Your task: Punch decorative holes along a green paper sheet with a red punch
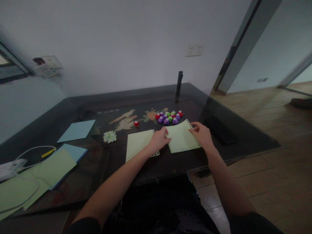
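A pale green sheet of paper [182,138] with punched holes along its edge is between my two hands. My left hand [159,139] pinches its left edge, with the fingers closed. On the right, my right hand [201,134] has thumb and fingers closed on the holed right edge. The sheet's upper right corner bends up slightly. A second pale green holed sheet [137,143] lies flat, partly under my left wrist. Just beyond the sheets sits a cluster of small red, purple and green beads or toys with eye-like dots [168,117].
One red piece [136,123] lies apart, near a pile of small pale pieces [110,136]. Blue sheets [77,130], more green paper [58,164] and a white cable [24,166] lie left. A black stick [178,87] stands at the back; a dark flat object [220,130] lies right.
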### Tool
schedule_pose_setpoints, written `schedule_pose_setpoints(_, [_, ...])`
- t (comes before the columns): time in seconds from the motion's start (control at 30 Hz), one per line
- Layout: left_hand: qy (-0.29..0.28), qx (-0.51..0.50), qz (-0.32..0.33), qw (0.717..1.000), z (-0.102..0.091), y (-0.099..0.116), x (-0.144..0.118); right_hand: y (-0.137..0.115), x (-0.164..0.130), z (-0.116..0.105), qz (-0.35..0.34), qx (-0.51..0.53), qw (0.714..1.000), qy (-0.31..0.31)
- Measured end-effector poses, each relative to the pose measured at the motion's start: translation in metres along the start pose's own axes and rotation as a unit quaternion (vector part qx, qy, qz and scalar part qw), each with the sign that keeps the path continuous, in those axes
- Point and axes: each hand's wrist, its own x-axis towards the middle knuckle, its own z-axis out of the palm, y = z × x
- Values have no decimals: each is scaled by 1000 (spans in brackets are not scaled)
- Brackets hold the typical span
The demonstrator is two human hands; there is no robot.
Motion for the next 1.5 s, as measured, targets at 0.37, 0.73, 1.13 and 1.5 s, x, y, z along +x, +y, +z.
schedule_pose_setpoints(0.37, [106, -214, -37, 970, -22, -1, 11, -1, -2, -1, -16, -102, 994, 20])
schedule_pose_setpoints(0.73, [12, -416, -115, 902, -25, 6, 6, -1, -5, -1, -9, -107, 994, 5])
schedule_pose_setpoints(1.13, [-2, -521, -118, 845, -17, -4, 11, -2, -6, 0, -21, -97, 995, -15])
schedule_pose_setpoints(1.5, [-10, -442, -108, 890, -19, 6, 6, -1, -3, 1, -28, -106, 994, -20])
